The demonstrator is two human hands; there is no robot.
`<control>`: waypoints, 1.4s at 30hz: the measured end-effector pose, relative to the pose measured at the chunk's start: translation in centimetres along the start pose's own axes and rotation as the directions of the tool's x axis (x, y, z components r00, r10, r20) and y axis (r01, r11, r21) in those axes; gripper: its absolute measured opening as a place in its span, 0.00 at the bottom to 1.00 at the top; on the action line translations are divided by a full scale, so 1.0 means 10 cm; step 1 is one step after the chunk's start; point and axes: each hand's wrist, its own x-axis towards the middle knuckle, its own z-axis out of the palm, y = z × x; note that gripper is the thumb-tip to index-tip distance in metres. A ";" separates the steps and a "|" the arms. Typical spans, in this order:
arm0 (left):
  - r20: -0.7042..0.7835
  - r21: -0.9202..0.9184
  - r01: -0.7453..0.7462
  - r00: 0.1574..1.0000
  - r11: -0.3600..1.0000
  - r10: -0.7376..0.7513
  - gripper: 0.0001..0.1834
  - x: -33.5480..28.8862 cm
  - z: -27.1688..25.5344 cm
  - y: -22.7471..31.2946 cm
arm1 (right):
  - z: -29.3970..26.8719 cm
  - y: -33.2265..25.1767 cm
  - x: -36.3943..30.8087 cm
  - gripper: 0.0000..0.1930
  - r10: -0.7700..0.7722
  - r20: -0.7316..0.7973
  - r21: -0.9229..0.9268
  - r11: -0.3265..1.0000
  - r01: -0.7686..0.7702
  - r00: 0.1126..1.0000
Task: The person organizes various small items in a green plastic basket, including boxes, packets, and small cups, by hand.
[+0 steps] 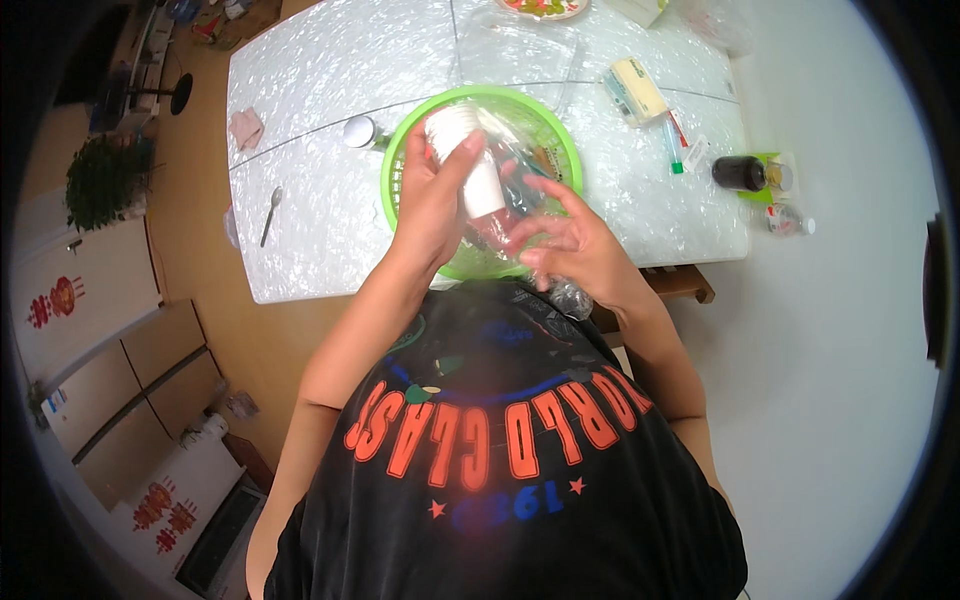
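Observation:
A stack of white disposable cups [470, 165] is gripped in my left hand [437, 190], tilted over a light green basket [572, 150]. Clear plastic wrapping [492, 232] stretches from the cups toward my right hand [575, 245]. The fingers of that hand are bent around the film, which also bunches up below the palm. Inside the basket, partly hidden by my hands and the film, lie several dark and coloured items that I cannot make out.
The white table [310, 200] also bears a metal-topped container [360, 132], a spoon [270, 215], a pink cloth [246, 129] and a pack of tissues [635, 90]. A green-capped tube [672, 145], a dark jar [738, 173] and a small bottle [790, 220] are on the right.

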 end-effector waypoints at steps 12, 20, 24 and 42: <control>-0.175 -0.184 -0.238 0.963 0.954 0.207 0.21 -0.06 -0.20 0.27 | 0.19 -0.08 0.12 0.16 0.227 -0.049 -0.411 0.883 -0.227 0.973; 0.217 0.297 -0.665 0.745 0.685 0.630 0.44 -0.38 -0.27 0.27 | -0.09 0.42 0.39 0.14 -0.033 -0.055 -0.483 0.876 0.002 0.998; 0.152 0.317 -0.752 0.642 0.578 0.752 0.37 -0.31 -0.41 0.37 | -0.04 0.35 0.38 0.19 -0.007 -0.079 -0.271 0.963 -0.014 0.997; -0.218 0.071 -0.349 0.909 0.935 0.356 0.20 -0.13 -1.01 0.65 | 0.32 -0.21 0.15 0.18 -0.233 0.020 0.122 0.966 0.228 0.972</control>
